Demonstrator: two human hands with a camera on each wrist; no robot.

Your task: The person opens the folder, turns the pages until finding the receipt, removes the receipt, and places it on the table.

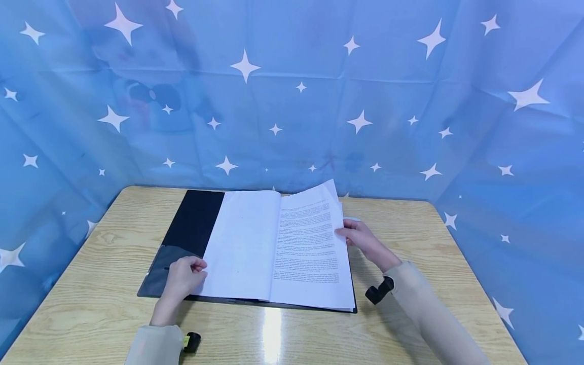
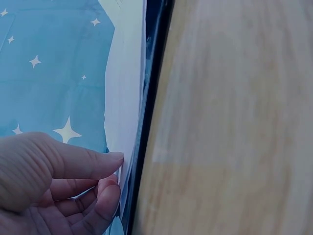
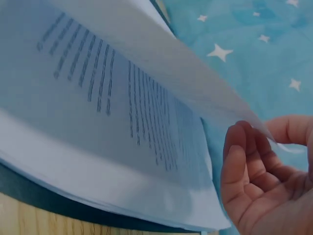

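Note:
A black folder (image 1: 190, 223) lies spread on the table, with a stack of white sheets inside. Its left-hand page (image 1: 242, 243) looks blank, while the right-hand sheet (image 1: 310, 243) carries printed text. My right hand (image 1: 365, 241) pinches that sheet's outer edge between thumb and fingers. In the right wrist view the raised sheet (image 3: 195, 83) bends away from another printed page (image 3: 88, 122) below it. At the lower left, my left hand (image 1: 184, 276) holds the edge of the left-hand paper (image 2: 124, 98), thumb and fingertips together at it.
The wooden table (image 1: 91, 284) extends around the folder, with a bright reflection near its front. A blue curtain (image 1: 292, 101) with white stars hangs behind and along both sides. Small black cameras are strapped to both wrists.

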